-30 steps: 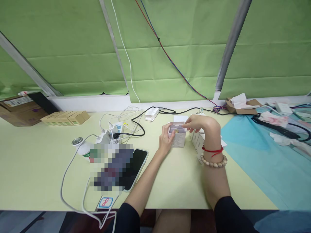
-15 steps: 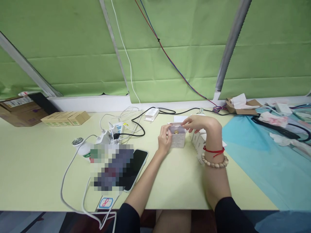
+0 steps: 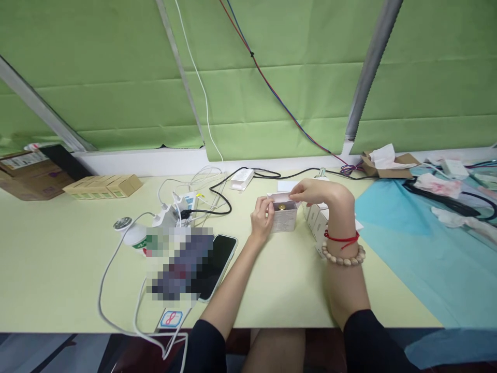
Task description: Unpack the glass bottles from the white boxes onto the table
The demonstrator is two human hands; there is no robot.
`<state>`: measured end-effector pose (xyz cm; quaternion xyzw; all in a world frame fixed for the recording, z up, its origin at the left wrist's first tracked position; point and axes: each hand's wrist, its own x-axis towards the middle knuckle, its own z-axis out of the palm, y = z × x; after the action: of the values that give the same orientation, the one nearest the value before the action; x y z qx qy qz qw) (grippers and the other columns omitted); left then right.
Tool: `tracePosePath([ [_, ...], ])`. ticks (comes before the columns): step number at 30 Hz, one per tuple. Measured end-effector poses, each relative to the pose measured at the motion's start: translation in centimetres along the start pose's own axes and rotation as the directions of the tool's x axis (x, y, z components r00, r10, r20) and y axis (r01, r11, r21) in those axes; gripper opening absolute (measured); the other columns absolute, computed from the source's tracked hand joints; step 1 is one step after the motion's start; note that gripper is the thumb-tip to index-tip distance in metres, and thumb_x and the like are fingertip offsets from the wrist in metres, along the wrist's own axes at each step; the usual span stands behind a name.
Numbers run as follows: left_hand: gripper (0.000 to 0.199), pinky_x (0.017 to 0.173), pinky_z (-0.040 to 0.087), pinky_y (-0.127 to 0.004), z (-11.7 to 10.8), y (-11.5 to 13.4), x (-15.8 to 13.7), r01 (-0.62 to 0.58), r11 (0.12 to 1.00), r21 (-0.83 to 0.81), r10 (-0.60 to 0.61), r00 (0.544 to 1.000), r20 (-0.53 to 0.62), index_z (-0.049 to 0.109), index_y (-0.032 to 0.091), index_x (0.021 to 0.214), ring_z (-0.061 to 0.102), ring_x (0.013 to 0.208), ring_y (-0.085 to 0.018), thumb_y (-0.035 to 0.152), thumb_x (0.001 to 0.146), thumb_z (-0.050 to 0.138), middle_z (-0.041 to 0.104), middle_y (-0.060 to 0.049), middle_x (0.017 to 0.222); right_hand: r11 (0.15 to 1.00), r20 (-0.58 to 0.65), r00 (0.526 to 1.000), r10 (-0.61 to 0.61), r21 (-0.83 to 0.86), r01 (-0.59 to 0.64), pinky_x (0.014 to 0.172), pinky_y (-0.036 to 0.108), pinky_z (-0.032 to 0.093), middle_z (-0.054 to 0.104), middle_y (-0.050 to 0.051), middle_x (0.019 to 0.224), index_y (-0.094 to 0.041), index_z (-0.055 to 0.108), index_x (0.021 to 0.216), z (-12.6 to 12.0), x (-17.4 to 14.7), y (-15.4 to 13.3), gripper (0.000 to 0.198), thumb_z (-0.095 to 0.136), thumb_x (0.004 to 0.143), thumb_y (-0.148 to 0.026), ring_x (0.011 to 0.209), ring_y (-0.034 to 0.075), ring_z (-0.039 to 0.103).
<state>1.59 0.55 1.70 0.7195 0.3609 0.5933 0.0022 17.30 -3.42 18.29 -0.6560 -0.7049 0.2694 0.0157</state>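
So the small pale carton is standing upright on the table, right in front of the person, with its open top pointing at the ceiling and a flat side with tiny grey print facing the wearer. The mouth looks like a rectangle with its longer edge running left to right (can't tell whether the carton's height beats its width, the view's too steep). It's thin card, straight edges, crisp corners, and a round, shiny gold-coloured piece sits in the opening. The left hand has its grip around the carton's left side, fingers bent at the top edge. The right hand arches over from the other side, wrist sharply bent, its grip pinching the raised lid flap by the right corner. That wrist wears a red cord and a string of chunky, rounded beige beads. Just right of the carton there's a row of white boxes, partly hidden by the forearm, and beyond that a smooth, slightly creased blue sheet. A glossy black phone lies slantwise near the left forearm.
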Motion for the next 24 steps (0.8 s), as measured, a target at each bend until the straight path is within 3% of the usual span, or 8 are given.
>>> tracePosePath([
  [8, 0.02, 0.056, 0.043, -0.018, 0.2, 0.4, 0.1, 0.022, 0.999, -0.027, -0.022, 1.0, 0.003, 0.051, 0.019, 0.078, 0.055, 0.071, -0.009, 0.028, 0.092, 0.039, 0.055, -0.003, 0.084, 0.997, -0.004, 0.997, -0.073, -0.03, 0.073, 0.072, 0.025, 0.05, 0.068, 0.008, 0.1, -0.018, 0.066, 0.112, 0.1, 0.0, -0.4, 0.032, 0.051, 0.086, -0.028, 0.084, 0.018, 0.063],
  [12, 0.015, 0.063, 0.048, -0.022, 0.5, 0.4, -0.4, 0.076, 0.995, -0.07, -0.076, 0.997, 0.005, 0.051, 0.021, 0.094, 0.06, 0.079, -0.011, 0.029, 0.091, 0.039, 0.06, -0.004, 0.09, 0.998, 0.03, 0.998, -0.06, -0.014, 0.06, 0.069, 0.025, 0.05, 0.068, 0.006, 0.101, -0.021, 0.067, 0.108, 0.4, 0.6, -0.9, 0.03, 0.057, 0.082, -0.03, 0.083, 0.018, 0.063],
  [15, 0.021, 0.062, 0.049, -0.023, 0.8, 0.1, -0.7, 0.153, 0.983, -0.101, -0.157, 0.987, -0.036, 0.046, 0.022, 0.106, 0.062, 0.079, -0.012, 0.034, 0.09, 0.043, 0.062, -0.005, 0.1, 0.997, 0.032, 0.998, -0.063, -0.041, 0.064, 0.069, 0.025, 0.049, 0.069, 0.005, 0.098, -0.021, 0.068, 0.1, 0.5, 0.9, -1.2, 0.024, 0.059, 0.08, -0.031, 0.084, 0.018, 0.063],
  [20, 0.022, 0.059, 0.048, -0.021, 1.0, -0.3, -0.7, 0.161, 0.981, -0.112, -0.166, 0.986, -0.033, 0.048, 0.021, 0.087, 0.061, 0.074, -0.01, 0.042, 0.089, 0.045, 0.062, -0.002, 0.085, 0.99, 0.06, 0.993, -0.103, -0.086, 0.108, 0.069, 0.025, 0.045, 0.07, 0.003, 0.096, -0.021, 0.067, 0.098, 0.5, 1.0, -1.2, 0.023, 0.055, 0.081, -0.029, 0.087, 0.018, 0.062],
  [24, 0.022, 0.058, 0.048, -0.021, 0.8, -0.3, -0.5, 0.166, 0.98, -0.108, -0.168, 0.986, -0.011, 0.051, 0.021, 0.091, 0.061, 0.072, -0.01, 0.042, 0.09, 0.045, 0.064, -0.003, 0.091, 0.99, 0.053, 0.992, -0.11, -0.077, 0.114, 0.072, 0.023, 0.044, 0.072, 0.002, 0.089, -0.02, 0.068, 0.093, 0.8, 1.7, -1.4, 0.018, 0.057, 0.078, -0.025, 0.089, 0.017, 0.062],
])
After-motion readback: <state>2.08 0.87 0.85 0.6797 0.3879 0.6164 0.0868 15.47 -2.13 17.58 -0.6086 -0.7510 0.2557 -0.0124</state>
